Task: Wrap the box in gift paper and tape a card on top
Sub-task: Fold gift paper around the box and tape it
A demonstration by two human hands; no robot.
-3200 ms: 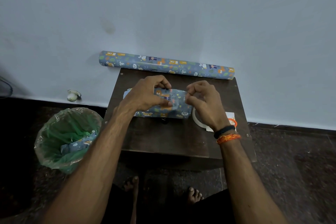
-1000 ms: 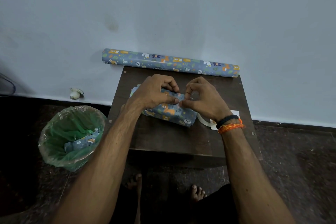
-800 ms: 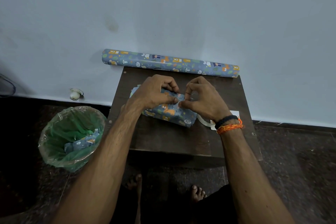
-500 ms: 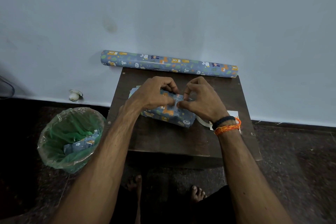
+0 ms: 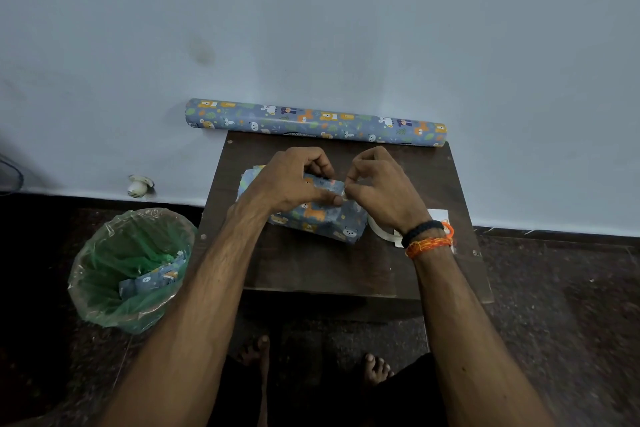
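1. The box point(image 5: 320, 217) lies on the dark bench point(image 5: 311, 263), already covered in blue animal-print gift paper on every side that shows, so the wrapping looks nearly finished
2. The left hand point(image 5: 294, 180) curls over the box's top, thumb and fingers gripping the paper; the right hand point(image 5: 381, 189) pinches what seems a small strip of clear tape at the top fold, judged to be sealing a seam
3. Left to do, by this reading: fix the card point(image 5: 437, 217), which peeks out white behind the right wrist, partly hidden, beside a tape roll point(image 5: 381, 230)
4. The seam itself, the box's far side and any tape already laid are hidden by the hands
5. A paper roll point(image 5: 315, 122) rests against the wall; a bin point(image 5: 133, 267) on the floor holds paper scraps
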